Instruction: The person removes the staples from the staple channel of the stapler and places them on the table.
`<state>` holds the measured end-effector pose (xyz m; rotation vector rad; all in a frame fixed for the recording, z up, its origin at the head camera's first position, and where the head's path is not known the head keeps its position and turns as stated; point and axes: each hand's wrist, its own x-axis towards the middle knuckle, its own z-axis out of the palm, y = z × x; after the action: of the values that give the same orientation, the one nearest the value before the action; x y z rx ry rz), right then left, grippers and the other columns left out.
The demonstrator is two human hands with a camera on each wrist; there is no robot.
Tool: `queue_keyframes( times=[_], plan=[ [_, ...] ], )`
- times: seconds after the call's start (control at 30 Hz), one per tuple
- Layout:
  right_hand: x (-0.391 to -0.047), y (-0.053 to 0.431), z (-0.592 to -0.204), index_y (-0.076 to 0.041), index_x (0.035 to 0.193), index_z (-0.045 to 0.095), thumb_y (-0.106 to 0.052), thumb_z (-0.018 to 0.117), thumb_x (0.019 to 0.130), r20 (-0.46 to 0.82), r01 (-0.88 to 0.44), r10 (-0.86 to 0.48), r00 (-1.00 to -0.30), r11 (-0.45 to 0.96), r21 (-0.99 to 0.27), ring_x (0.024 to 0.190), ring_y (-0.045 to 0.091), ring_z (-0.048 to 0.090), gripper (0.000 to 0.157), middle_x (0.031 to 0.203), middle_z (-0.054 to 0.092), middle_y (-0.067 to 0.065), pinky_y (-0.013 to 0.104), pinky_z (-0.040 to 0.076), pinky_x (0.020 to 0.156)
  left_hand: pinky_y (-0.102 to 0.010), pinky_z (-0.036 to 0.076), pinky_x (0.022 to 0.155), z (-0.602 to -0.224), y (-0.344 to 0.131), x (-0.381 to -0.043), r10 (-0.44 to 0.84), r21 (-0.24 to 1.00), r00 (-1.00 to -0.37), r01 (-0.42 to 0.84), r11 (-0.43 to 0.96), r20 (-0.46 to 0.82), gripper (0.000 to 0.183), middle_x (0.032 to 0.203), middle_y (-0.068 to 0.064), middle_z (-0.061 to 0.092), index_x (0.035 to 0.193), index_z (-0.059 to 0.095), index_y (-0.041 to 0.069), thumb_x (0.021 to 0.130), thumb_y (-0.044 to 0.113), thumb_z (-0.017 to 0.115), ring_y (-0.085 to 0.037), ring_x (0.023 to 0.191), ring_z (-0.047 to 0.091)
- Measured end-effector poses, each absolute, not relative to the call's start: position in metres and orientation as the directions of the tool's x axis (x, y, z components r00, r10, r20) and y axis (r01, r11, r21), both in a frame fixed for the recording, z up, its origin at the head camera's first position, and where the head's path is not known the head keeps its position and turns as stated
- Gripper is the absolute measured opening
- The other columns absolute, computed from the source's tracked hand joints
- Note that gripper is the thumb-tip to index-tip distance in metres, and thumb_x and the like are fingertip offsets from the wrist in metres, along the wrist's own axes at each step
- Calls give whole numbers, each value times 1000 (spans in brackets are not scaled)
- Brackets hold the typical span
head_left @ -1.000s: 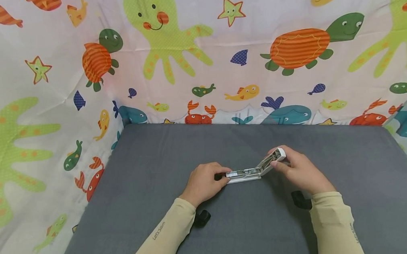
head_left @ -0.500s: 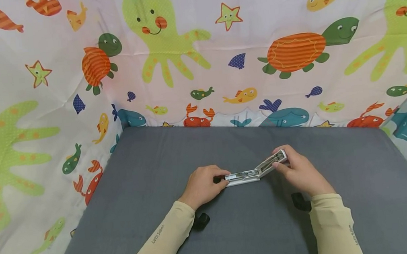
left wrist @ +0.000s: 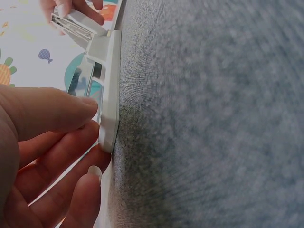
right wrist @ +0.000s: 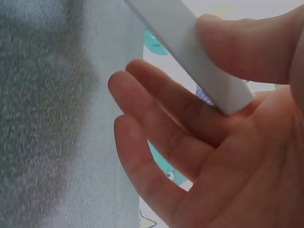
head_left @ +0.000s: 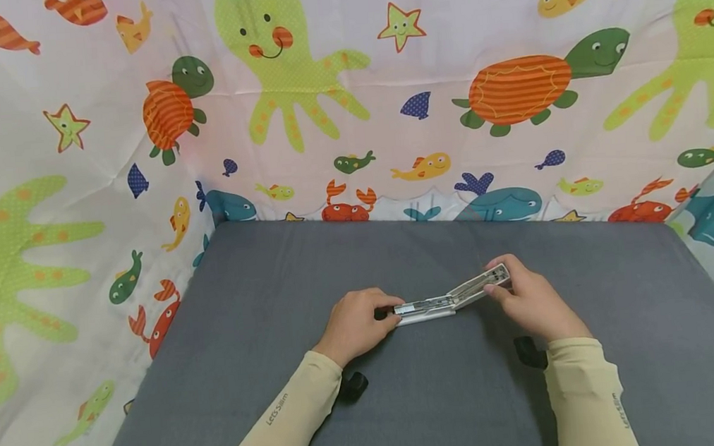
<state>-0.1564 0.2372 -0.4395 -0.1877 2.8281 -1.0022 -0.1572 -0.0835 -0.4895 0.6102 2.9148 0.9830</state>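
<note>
Sea-creature curtain point(head_left: 340, 26) filling everything well beyond the person's reach, and below it the grey tabletop point(head_left: 260, 281) stretches all around the work. Pale left sleeve point(head_left: 279, 428), pale right sleeve point(head_left: 585, 398), both coming in from the near side! On to the left hand point(head_left: 356, 326), thumb and fingers pinching one end of the piece, while the right hand point(head_left: 538, 299), opposite, nips the other end with its thumb laid flat and lower fingers loosely parted. Between the hands sits the white stapler point(head_left: 455, 304), hinged wide. Its base point(head_left: 425, 317) lies on the table just beside the left hand, its top cover point(head_left: 477, 287) slants up into the right hand's grip, and a metal rail point(head_left: 424, 305) shows near the left fingertips. How far along? Folding the cover back looks done, I'd say; the halves stand unclosed, neither end is yet released, and whether staples are loaded, I can't tell
</note>
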Motion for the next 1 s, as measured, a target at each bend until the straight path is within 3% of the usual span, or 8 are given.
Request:
queue_keyframes(
  times=[0.27, 0.63, 0.73, 0.83, 1.0],
  plan=[
    [-158, 239, -439, -7, 138, 57, -22, 65, 108, -99, -58, -141, -985, 814, -578, 89, 26, 59, 34, 107, 68, 13, 36, 45, 72, -23, 49, 68, -489, -85, -159, 365, 574, -921, 373, 729, 134, 23, 100, 16, 76, 120, 84, 30, 98, 27, 81, -1, 78, 61],
    [-159, 239, -444, -5, 138, 61, -24, 67, 107, -127, -41, -127, -984, 847, -529, 100, 32, 63, 37, 121, 72, 20, 49, 52, 83, -24, 50, 69, -488, -86, -155, 354, 581, -929, 349, 735, 110, 23, 102, 13, 77, 121, 84, 30, 99, 27, 80, -3, 80, 61],
    [-158, 239, -443, -2, 139, 62, -24, 69, 105, -70, -52, -102, -992, 860, -508, 112, 41, 64, 41, 130, 69, 26, 61, 53, 94, -24, 50, 70, -487, -84, -155, 360, 584, -927, 352, 732, 107, 23, 103, 13, 77, 121, 84, 30, 99, 28, 80, -2, 80, 61],
    [-156, 234, -440, 2, 138, 64, -20, 69, 103, 57, -93, -75, -996, 869, -486, 125, 49, 58, 41, 135, 64, 30, 70, 47, 105, -24, 50, 71, -487, -83, -155, 364, 589, -925, 356, 726, 110, 23, 102, 12, 77, 121, 84, 30, 99, 28, 80, -2, 80, 61],
    [-155, 202, -440, 4, 129, 69, -14, 71, 102, 267, -195, -73, -961, 862, -468, 126, 50, 57, 33, 129, 66, 28, 68, 46, 106, -24, 50, 70, -487, -83, -156, 363, 600, -925, 353, 718, 111, 22, 101, 11, 77, 120, 85, 28, 98, 27, 81, -2, 79, 61]
  ],
)
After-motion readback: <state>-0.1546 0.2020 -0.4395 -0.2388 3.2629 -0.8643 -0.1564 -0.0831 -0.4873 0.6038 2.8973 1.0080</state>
